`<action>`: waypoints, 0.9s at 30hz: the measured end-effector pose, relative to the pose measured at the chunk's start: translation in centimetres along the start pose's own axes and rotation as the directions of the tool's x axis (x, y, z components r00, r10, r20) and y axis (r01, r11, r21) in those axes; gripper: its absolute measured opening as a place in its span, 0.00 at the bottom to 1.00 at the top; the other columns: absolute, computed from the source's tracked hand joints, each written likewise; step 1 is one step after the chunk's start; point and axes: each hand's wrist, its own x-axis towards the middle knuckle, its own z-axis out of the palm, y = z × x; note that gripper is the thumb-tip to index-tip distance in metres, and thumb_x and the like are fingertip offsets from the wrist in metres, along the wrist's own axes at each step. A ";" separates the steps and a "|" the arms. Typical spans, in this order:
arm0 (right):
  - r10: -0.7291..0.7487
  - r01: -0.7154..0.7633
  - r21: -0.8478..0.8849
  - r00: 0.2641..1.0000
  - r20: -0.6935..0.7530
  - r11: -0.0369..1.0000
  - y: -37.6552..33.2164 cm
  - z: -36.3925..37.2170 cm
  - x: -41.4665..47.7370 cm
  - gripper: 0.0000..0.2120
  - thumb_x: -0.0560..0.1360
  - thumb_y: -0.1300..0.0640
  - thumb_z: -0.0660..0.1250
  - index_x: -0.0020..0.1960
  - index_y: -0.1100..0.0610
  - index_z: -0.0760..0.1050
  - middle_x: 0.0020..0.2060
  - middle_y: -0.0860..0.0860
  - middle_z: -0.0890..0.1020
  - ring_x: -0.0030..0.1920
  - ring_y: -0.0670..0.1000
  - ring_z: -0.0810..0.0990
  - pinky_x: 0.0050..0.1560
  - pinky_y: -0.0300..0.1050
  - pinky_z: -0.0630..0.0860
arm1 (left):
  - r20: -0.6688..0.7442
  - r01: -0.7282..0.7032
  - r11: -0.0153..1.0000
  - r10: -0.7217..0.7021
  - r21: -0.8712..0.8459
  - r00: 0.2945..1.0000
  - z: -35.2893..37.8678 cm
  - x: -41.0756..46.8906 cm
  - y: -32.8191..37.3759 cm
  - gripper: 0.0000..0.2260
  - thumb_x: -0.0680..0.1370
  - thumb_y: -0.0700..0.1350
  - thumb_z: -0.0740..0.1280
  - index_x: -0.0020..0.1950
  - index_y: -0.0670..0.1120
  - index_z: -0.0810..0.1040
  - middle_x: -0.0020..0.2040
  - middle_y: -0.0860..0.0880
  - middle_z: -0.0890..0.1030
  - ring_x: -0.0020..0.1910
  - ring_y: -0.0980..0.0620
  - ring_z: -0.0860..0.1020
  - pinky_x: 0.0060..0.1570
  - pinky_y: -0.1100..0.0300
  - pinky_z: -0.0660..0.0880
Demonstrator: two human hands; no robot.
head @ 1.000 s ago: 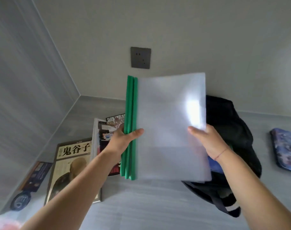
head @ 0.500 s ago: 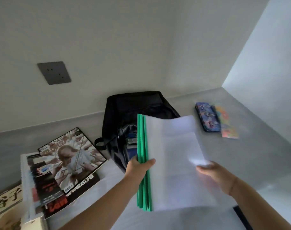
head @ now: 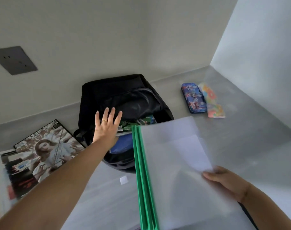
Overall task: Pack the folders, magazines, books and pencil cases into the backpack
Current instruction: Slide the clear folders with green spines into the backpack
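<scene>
Head view: left arm stretched forward, left hand [head: 107, 125] flat with fingers straight and splayed, holding nothing, over the open mouth of the black backpack [head: 125, 97]; contact unclear. Right hand [head: 227, 181] pinches the right edge of the green-spined folders [head: 166, 163], held just in front of the backpack. Magazines [head: 42, 150] at left and pencil cases [head: 193, 97] at right lie on the worktop [head: 241, 130].

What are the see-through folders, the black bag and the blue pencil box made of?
The folders look like frosted plastic: things behind show faintly through the covers; their green spines look smooth. The backpack looks like soft woven fabric, perhaps nylon: it sags and creases with a dull sheen. The blue pencil case seems hard, maybe tin or plastic: crisp edges, glossy printed lid.
</scene>
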 end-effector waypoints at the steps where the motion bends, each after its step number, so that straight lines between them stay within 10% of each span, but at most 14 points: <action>1: 0.001 -0.001 0.011 1.000 0.008 1.000 0.2 0.0 -0.1 0.12 0.76 0.72 0.59 0.43 0.68 0.81 0.35 0.61 0.84 0.32 0.54 0.84 0.30 0.41 0.79 | 0.007 -0.033 0.999 0.033 0.020 0.999 0.0 0.5 0.4 0.46 0.74 0.55 0.66 0.75 0.48 0.33 0.78 0.44 0.43 0.76 0.41 0.42 0.72 0.38 0.43; 9: 0.019 -0.019 -0.002 1.000 0.019 1.000 0.9 0.4 0.0 0.12 0.75 0.72 0.61 0.41 0.64 0.82 0.35 0.57 0.85 0.33 0.50 0.84 0.33 0.39 0.79 | 0.038 -0.198 0.962 0.194 0.190 0.980 0.9 2.5 3.3 0.42 0.74 0.41 0.67 0.76 0.42 0.39 0.75 0.37 0.56 0.71 0.35 0.62 0.67 0.43 0.62; 12: 0.043 -0.043 0.009 0.999 -0.011 0.999 1.3 0.3 0.0 0.10 0.73 0.70 0.63 0.39 0.63 0.82 0.35 0.57 0.84 0.32 0.50 0.83 0.32 0.39 0.79 | -0.015 -0.237 0.950 0.245 0.206 0.969 1.3 2.7 2.6 0.32 0.72 0.42 0.69 0.74 0.40 0.60 0.67 0.36 0.71 0.59 0.35 0.75 0.53 0.47 0.75; 15: 0.056 -0.057 0.037 0.998 0.010 0.998 1.2 0.5 -0.4 0.04 0.70 0.69 0.69 0.40 0.65 0.83 0.36 0.59 0.84 0.33 0.51 0.83 0.34 0.39 0.79 | -0.006 -0.294 0.934 0.302 0.204 0.953 1.6 3.4 1.6 0.36 0.51 0.40 0.80 0.58 0.40 0.80 0.48 0.39 0.83 0.38 0.40 0.82 0.30 0.55 0.77; 18: 0.075 -0.077 0.027 0.996 0.054 0.997 1.3 0.4 -0.2 0.18 0.63 0.62 0.75 0.49 0.70 0.79 0.40 0.61 0.84 0.37 0.54 0.84 0.38 0.42 0.80 | -0.077 -0.332 0.932 0.345 0.144 0.935 -0.1 3.9 0.5 0.34 0.47 0.36 0.79 0.54 0.40 0.81 0.41 0.42 0.83 0.29 0.44 0.80 0.25 0.59 0.75; 22: 0.062 -0.066 0.047 0.995 0.076 0.997 0.3 1.9 0.1 0.04 0.70 0.69 0.69 0.45 0.67 0.81 0.38 0.60 0.85 0.35 0.53 0.84 0.35 0.41 0.80 | -0.100 -0.329 0.944 0.327 0.001 0.940 -2.8 4.6 -1.3 0.26 0.71 0.38 0.68 0.69 0.44 0.69 0.55 0.46 0.80 0.45 0.44 0.81 0.38 0.56 0.74; 27: 0.070 -0.073 0.021 0.990 0.123 0.997 -1.2 3.4 1.7 0.09 0.73 0.70 0.64 0.49 0.67 0.81 0.43 0.62 0.85 0.39 0.56 0.85 0.37 0.43 0.81 | -0.188 -0.292 0.952 0.271 -0.093 0.944 -4.4 5.6 -2.5 0.24 0.73 0.37 0.65 0.68 0.46 0.69 0.54 0.46 0.81 0.44 0.43 0.81 0.36 0.56 0.72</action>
